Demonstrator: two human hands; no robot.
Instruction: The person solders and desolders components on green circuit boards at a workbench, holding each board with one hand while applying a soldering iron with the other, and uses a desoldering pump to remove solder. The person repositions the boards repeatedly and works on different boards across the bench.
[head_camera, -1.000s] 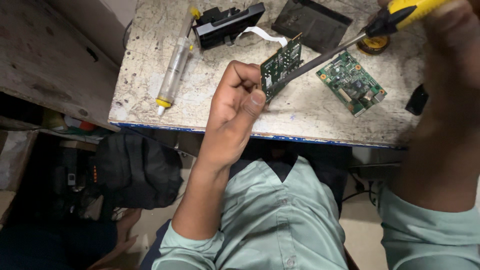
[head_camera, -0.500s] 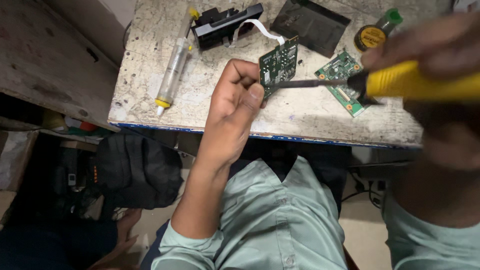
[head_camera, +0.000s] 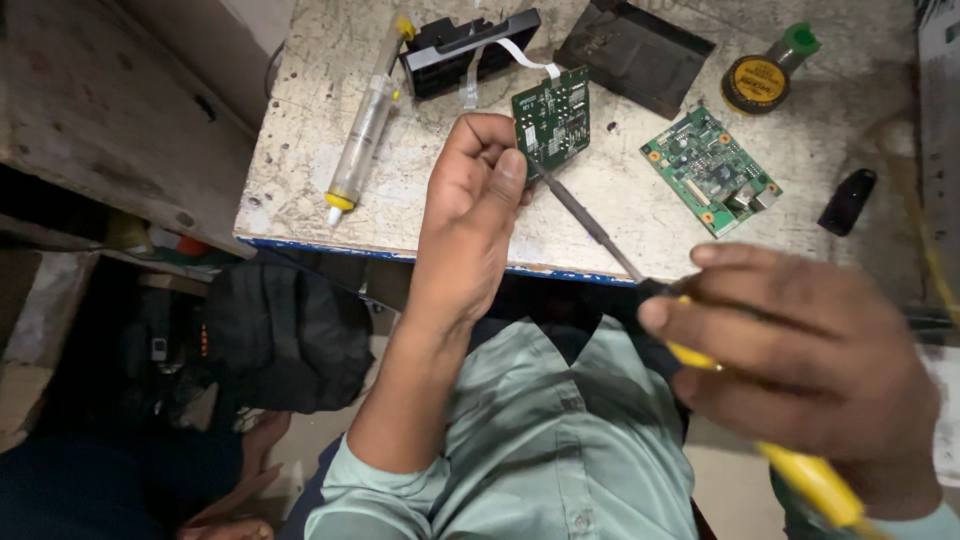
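Since half a second ago my right hand (head_camera: 800, 370) has dropped nearer and lower, fingers wrapped round the yellow-handled screwdriver (head_camera: 640, 285), whose tip now meets the small green circuit board (head_camera: 552, 120) pinched upright in my left hand (head_camera: 475, 215) at the table's (head_camera: 640, 215) middle. I count two green boards, the second circuit board (head_camera: 712, 170) lying flat to the right, one syringe (head_camera: 362, 135) at the left, one round tin (head_camera: 757, 83), one dark flat panel (head_camera: 635, 50), one black part (head_camera: 465, 45) at the far edge. My right hand is blurred and hides most of the handle, whose end is cut off; the small black object (head_camera: 846, 200) at the right is hard to make out.
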